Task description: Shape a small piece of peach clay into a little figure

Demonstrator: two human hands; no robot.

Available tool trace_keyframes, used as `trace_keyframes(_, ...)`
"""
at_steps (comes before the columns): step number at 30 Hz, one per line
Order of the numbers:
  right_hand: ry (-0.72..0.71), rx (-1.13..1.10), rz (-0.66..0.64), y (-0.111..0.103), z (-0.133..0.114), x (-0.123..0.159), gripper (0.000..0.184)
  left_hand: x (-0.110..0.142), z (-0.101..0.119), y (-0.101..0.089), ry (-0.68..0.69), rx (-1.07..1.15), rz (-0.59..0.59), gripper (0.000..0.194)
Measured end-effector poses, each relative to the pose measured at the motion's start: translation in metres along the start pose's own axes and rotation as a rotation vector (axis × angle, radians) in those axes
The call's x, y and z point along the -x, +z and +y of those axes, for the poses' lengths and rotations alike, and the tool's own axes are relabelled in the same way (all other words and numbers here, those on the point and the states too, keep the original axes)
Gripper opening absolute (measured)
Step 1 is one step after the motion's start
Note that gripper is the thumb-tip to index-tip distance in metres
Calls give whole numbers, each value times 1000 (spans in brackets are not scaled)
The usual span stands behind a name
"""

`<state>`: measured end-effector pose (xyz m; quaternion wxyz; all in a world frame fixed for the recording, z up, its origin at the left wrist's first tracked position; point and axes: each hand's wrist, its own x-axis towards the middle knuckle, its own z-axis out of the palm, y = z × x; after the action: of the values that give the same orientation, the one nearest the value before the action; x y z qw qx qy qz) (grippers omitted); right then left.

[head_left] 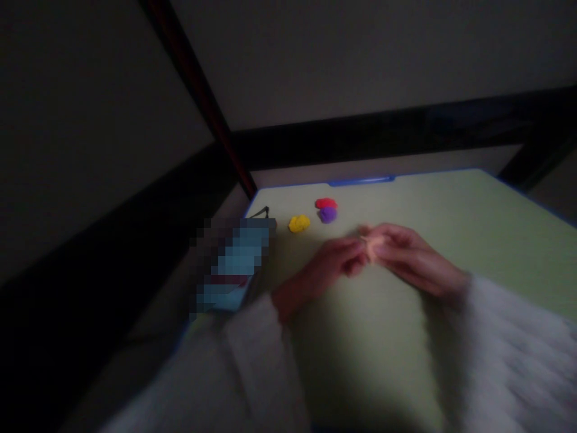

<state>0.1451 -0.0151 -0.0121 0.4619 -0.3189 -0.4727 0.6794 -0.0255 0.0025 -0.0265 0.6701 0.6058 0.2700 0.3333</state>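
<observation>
My left hand [331, 261] and my right hand [408, 252] meet above a pale green table [473, 228], both in fuzzy white sleeves. Their fingers are pinched together around a small pale pinkish lump [372, 245], soft like clay; the picture is dim and blurred, so its shape is unclear. Beyond the hands lie three small clay lumps on the table: a yellow one [299, 224], a red one [325, 203] and a purple one [327, 214] touching the red.
A light blue, pixelated object [234, 264] lies at the table's left edge. The table has a blue rim [360, 180] at the far side. Dark wooden beams [406, 135] and plain walls stand behind.
</observation>
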Motion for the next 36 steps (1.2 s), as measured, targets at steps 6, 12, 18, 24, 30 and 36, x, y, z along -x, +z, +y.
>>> trace_keyframes(6,-25,15,-16,4,1,1,18,2,-2,1,-11,-20,38,33)
trace_keyframes(12,100,-132,38,-1,3,2,21,3,0,3,72,-173,75,36)
trace_keyframes(18,177,-250,15,-3,1,0,22,4,3,2,169,-375,155,26)
trace_keyframes(24,216,-222,17,-1,-1,1,22,8,7,4,201,-547,193,27)
trace_keyframes(30,217,-231,-15,-1,3,2,23,9,13,9,247,-594,201,28)
trace_keyframes(36,176,-255,7,-1,2,1,20,6,7,6,217,-461,212,27)
